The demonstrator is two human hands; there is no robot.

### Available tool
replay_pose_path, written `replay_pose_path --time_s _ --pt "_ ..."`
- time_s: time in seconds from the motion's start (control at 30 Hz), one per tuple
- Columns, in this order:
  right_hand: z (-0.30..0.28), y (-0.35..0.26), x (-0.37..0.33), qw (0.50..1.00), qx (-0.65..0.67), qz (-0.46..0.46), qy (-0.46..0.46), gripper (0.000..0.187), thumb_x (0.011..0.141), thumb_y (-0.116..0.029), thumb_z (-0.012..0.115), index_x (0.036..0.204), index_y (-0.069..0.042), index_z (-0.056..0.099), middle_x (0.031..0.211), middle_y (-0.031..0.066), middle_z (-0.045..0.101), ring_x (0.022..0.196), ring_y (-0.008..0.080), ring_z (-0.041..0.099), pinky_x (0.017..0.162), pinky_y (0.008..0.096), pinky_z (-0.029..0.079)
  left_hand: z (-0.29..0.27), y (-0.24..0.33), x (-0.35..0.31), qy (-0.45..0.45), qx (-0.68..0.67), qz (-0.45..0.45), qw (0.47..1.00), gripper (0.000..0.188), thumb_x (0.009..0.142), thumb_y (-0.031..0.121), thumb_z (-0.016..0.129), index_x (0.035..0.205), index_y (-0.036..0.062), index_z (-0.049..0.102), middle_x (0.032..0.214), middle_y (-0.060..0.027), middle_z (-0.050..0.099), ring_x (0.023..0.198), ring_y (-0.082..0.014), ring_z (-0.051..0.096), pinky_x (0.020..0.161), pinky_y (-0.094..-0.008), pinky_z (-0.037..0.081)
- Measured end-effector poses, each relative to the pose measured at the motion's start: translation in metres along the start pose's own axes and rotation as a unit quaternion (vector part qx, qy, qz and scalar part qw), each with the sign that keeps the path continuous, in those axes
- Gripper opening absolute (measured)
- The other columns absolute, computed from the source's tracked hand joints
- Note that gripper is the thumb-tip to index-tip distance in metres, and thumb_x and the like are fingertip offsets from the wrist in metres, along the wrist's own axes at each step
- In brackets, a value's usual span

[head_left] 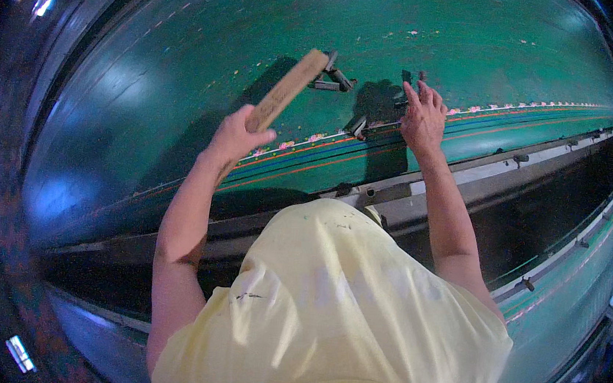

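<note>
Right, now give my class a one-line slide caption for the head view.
Left hand holding a wooden bar, right hand over a green surface dotted with small dark pieces.

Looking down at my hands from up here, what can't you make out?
In the head view:
Gripped stretch of the flat, pale brown wooden strip: hidden behind the left hand.
Small dark piece near the right hand: too small and dim to identify.
Depth of the long black gap beside the smooth green surface: lost in shadow.
Small pink marks along the green surface: too small and blurred to resolve.
</note>
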State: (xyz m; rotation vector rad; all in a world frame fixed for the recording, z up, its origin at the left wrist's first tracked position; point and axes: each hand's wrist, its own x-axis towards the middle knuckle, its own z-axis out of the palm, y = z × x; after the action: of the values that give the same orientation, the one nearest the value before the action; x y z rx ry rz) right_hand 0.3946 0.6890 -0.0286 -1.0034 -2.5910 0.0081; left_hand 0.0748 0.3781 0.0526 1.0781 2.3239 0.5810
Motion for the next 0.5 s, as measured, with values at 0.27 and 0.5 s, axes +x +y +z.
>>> replay_pose_path --time_s 0.27,0.5 --pt "0.018 -0.055 0.000 0.959 0.094 -0.235 -0.131 0.055 0.085 -0.001 0.071 0.138 -0.017 0.073 0.131 0.0106 0.069 0.125 0.0354 0.064 0.108 0.0520 0.054 0.035 -0.033 -0.115 -0.100 0.085 0.153 0.979 0.051 0.083 0.031 0.093 0.125 0.0068 0.073 0.121 -0.0178 0.076 0.114 -0.0432 0.073 0.096 -0.0517 0.061" --pt "-0.021 -0.069 -0.024 0.967 0.161 -0.078 -0.181 0.023 0.099 -0.020 0.076 0.120 -0.012 0.073 0.124 0.0132 0.073 0.115 0.0429 0.072 0.091 0.0505 0.062 0.063 -0.073 -0.157 -0.091 0.079 0.179 0.976 0.055 0.085 0.034 0.093 0.129 0.0089 0.072 0.118 -0.0169 0.074 0.108 -0.0427 0.074 0.091 -0.0517 0.062"
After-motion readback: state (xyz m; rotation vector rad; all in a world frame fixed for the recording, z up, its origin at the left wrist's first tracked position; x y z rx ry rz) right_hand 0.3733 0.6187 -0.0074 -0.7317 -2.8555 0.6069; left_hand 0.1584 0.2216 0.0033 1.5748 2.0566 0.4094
